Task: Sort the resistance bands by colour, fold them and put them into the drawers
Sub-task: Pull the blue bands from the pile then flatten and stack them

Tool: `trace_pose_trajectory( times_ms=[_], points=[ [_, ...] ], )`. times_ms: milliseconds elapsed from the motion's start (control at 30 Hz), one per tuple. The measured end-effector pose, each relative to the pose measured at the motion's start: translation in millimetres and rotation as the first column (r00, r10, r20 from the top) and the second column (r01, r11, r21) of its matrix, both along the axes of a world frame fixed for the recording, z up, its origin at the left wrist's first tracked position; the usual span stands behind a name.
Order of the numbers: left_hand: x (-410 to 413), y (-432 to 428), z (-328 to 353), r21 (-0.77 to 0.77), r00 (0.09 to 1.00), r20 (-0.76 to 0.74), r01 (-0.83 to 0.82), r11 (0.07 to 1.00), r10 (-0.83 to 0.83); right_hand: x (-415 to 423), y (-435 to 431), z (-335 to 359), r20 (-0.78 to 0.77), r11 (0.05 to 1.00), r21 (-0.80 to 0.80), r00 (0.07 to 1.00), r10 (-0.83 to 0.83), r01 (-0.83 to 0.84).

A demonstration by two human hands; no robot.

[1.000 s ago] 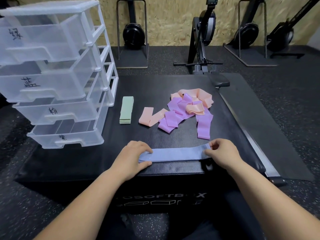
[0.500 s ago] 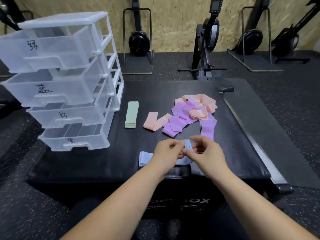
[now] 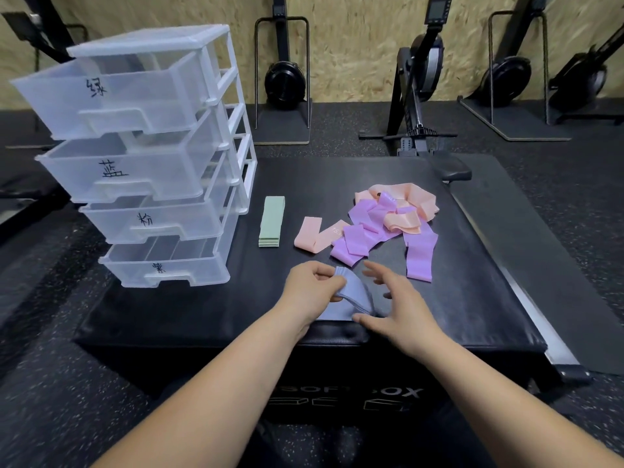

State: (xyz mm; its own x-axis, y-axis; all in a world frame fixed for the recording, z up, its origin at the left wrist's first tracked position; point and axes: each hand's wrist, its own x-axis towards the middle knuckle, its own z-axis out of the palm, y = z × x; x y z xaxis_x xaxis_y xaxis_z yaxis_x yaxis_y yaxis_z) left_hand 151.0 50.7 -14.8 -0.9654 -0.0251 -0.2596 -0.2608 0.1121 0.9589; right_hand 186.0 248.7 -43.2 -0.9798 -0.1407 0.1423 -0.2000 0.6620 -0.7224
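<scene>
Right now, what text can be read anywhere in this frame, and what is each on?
"绿": top drawer.
"蓝": second drawer.
"粉": third drawer.
"紫", blurry: bottom drawer.
"SOFT ?OX", partly unreadable: black box front.
Print on pink band and rower monitor: too small to read.

I'm seeing a periwinkle blue band [image 3: 355,292], a pale green band [image 3: 271,221], peach pink bands [image 3: 408,194] mixing with lilac bands [image 3: 418,255], frosted white drawers [image 3: 145,173] wearing black handwritten marks, a black box [image 3: 189,309], and dark floor [image 3: 50,383] showing pale speckles.

Black box [image 3: 169,315] — rowing machines [image 3: 422,72] behind
</scene>
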Motion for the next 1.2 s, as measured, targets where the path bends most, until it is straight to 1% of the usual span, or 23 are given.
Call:
trace_pose_trajectory(
  times_ms=[100,300,500,633,700,767,800,867,900,933,967,1000,1033,1067,1133,1200],
  points=[
    [-2,-10,6,0.033,1.0,-0.002,-0.006,0.999,0.006,-13,-4,-10,0.098,0.991,0.095,0.992,0.084,-0.094],
    [-9,-52,8,0.088,0.994,0.013,-0.113,0.99,0.113,-31,-18,-18,0.08,0.986,0.124,0.992,0.098,-0.107],
    [-10,-98,-12,0.015,0.976,0.037,-0.214,0.977,0.213,-42,-31,-23,0.064,0.968,0.18,0.984,0.164,-0.173],
    [-6,-114,-32,-0.034,0.956,0.062,-0.286,0.958,0.288,-45,-35,-30,0.046,0.956,0.233,0.984,0.175,-0.181],
    [-3,-119,-41,-0.095,0.947,0.077,-0.305,0.948,0.312,-43,-36,-33,0.021,0.953,0.247,0.985,0.173,-0.173],
    [0,-123,-46,-0.253,0.952,0.052,-0.28,0.926,0.302,-42,-36,-34,-0.004,0.951,0.258,0.984,0.178,-0.171],
    [1,-124,-47,-0.361,0.966,0.012,-0.238,0.902,0.26,-41,-36,-35,-0.016,0.948,0.265,0.983,0.185,-0.174],
    [3,-123,-49,-0.558,0.99,-0.088,-0.138,0.818,0.107,-40,-35,-37,-0.036,0.936,0.296,0.977,0.208,-0.188],
    [3,-122,-51,-0.655,0.992,-0.126,-0.099,0.749,0.021,-39,-35,-38,-0.047,0.929,0.317,0.975,0.219,-0.194],
    [3,-120,-53,-0.751,0.987,-0.152,-0.078,0.656,-0.057,-39,-35,-39,-0.06,0.921,0.336,0.972,0.229,-0.197],
    [3,-118,-55,-0.821,0.979,-0.169,-0.074,0.567,-0.117,-38,-35,-39,-0.071,0.916,0.35,0.969,0.236,-0.197],
    [2,-117,-55,-0.853,0.968,-0.191,-0.083,0.515,-0.161,-38,-35,-39,-0.08,0.913,0.359,0.968,0.238,-0.195],
    [1,-117,-53,-0.858,0.953,-0.219,-0.087,0.506,-0.208,-38,-36,-39,-0.086,0.911,0.365,0.968,0.238,-0.192],
    [-1,-117,-51,-0.852,0.929,-0.251,-0.079,0.517,-0.273,-38,-36,-38,-0.088,0.908,0.372,0.967,0.239,-0.191],
    [-3,-117,-47,-0.853,0.844,-0.306,-0.038,0.52,-0.44,-38,-37,-35,-0.09,0.9,0.391,0.965,0.246,-0.193],
    [-4,-115,-44,-0.878,0.756,-0.294,0.027,0.478,-0.584,-38,-38,-33,-0.089,0.889,0.413,0.963,0.254,-0.196]
  ],
)
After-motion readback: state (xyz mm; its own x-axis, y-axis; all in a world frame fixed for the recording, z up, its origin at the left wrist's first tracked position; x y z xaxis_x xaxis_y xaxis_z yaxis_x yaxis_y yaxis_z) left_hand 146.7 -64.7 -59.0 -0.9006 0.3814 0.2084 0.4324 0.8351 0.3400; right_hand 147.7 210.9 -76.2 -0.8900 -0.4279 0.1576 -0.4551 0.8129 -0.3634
